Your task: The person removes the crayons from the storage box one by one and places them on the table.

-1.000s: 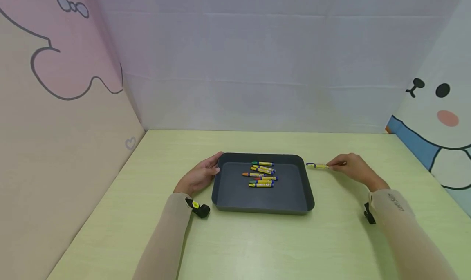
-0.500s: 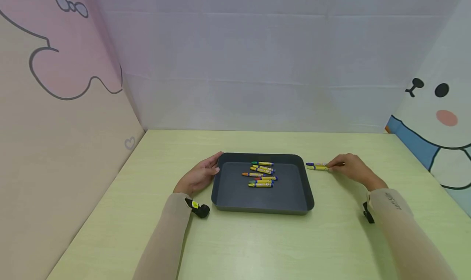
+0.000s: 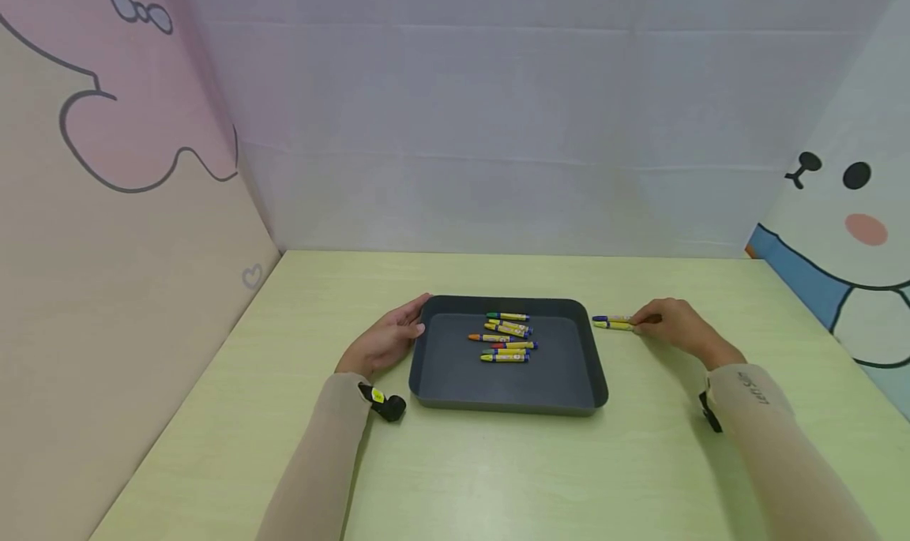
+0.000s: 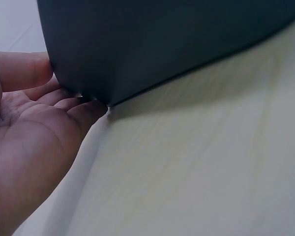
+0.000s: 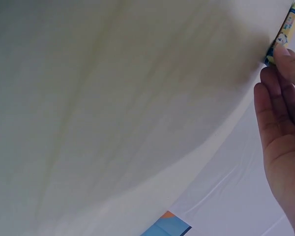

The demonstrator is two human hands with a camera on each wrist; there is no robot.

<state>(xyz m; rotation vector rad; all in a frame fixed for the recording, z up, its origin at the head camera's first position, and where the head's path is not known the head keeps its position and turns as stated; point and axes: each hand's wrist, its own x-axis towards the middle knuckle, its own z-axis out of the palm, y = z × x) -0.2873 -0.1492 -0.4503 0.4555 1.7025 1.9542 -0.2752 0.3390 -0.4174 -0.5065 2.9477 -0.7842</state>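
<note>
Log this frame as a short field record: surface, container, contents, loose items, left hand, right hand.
surface: pale green table
container: dark tray, mid-table
contents: crayons in tray, a loose cluster, mostly yellow-wrapped
loose items: two crayons on the table, just right of the tray
left hand: left hand rests against the tray's left wall, fingers at its corner
right hand: right hand, fingertips touching the ends of the loose crayons; grip unclear
backdrop: cartoon-printed panels either side

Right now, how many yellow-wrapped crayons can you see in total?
8, as far as the head view shows. Six lie clustered in the dark grey plastic tray: the yellow-wrapped crayons. Two more lie on the table right of it, at the right hand fingertips. Overlapping ones may hide another.
</note>
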